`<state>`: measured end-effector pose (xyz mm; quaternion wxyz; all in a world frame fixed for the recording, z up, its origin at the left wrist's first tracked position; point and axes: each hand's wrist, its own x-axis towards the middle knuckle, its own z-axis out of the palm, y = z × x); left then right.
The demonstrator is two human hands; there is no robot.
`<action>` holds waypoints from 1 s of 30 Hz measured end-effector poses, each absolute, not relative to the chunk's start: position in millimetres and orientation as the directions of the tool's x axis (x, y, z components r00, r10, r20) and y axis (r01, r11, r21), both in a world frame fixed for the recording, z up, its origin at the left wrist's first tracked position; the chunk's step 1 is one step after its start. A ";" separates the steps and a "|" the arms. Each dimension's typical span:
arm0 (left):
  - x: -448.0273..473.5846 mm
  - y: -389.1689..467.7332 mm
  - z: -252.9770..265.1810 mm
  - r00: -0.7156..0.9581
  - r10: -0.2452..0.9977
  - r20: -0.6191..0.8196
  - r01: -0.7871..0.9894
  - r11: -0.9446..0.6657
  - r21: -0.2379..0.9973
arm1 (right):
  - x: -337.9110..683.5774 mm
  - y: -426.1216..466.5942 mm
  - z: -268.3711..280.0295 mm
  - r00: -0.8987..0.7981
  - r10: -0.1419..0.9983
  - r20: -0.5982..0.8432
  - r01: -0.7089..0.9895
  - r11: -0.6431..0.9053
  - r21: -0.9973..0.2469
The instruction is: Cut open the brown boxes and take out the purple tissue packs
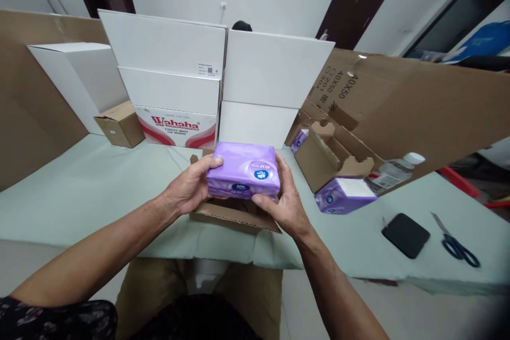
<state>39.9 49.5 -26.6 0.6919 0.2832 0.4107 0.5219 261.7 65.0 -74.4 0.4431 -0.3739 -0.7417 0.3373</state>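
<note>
A purple pack of tissues (244, 162) with blue oval logos is held between my two hands. My left hand (194, 183) grips its left end, thumb on top. My right hand (285, 199) wraps round its right end, with the thumb at the lower front edge. Below the pack, a brown cardboard box (233, 219) stands with its flaps up; the pack and my hands hide most of its inside. To the right lies a second purple tissue pack (338, 199) with a white top patch, in front of an open brown carton (319, 154).
White Wahaba-style printed boxes (175, 130) stand at the back, with a small brown box (121, 127) left of them. At right are a clear bottle (394, 172), a black square pad (406, 235) and scissors (456, 244). Tall cardboard panels (438, 101) border the table.
</note>
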 end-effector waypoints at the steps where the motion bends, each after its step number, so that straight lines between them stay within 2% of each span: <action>1: 39.0 47.7 -26.2 0.117 0.959 -0.259 -0.492 0.283 0.823 | 262.1 63.1 -73.1 -0.322 0.852 0.413 0.268 0.500 -0.824; 5: 31.9 46.0 -23.8 0.026 0.978 -0.209 -0.543 0.189 0.818 | 275.5 49.2 -72.3 -0.322 0.847 0.423 0.475 0.531 -0.702; 7: 25.6 47.8 -22.5 -0.012 0.986 -0.165 -0.552 0.131 0.824 | 282.0 39.1 -74.9 -0.409 0.825 0.390 0.609 0.565 -0.557; 10: 15.3 49.7 -21.3 -0.070 0.994 -0.082 -0.538 0.032 0.842 | 280.4 29.0 -82.9 -0.585 0.769 0.259 0.722 0.639 -0.266; 12: 10.3 49.3 -21.0 -0.088 0.995 -0.049 -0.534 -0.005 0.846 | 272.7 29.7 -88.5 -0.606 0.772 0.190 0.770 0.630 -0.101; 15: 6.8 46.3 -20.9 -0.097 0.995 -0.012 -0.536 -0.042 0.843 | 260.6 40.9 -92.6 -0.561 0.805 0.192 0.824 0.566 0.036; 18: 5.9 42.0 -21.0 -0.122 0.992 0.000 -0.540 -0.066 0.839 | 253.9 57.4 -91.5 -0.538 0.820 0.197 0.842 0.533 0.080; 25: 6.2 34.0 -25.8 -0.129 0.992 -0.011 -0.541 -0.061 0.839 | 256.6 84.1 -88.8 -0.498 0.860 0.111 0.867 0.493 0.067; 28: 8.7 31.6 -29.2 -0.107 0.994 -0.021 -0.532 -0.039 0.846 | 267.8 75.4 -85.2 -0.542 0.825 0.161 0.832 0.554 -0.036; 30: 10.9 30.8 -32.2 -0.099 0.994 -0.034 -0.529 -0.024 0.849 | 274.6 61.5 -81.1 -0.545 0.774 0.322 0.770 0.614 -0.173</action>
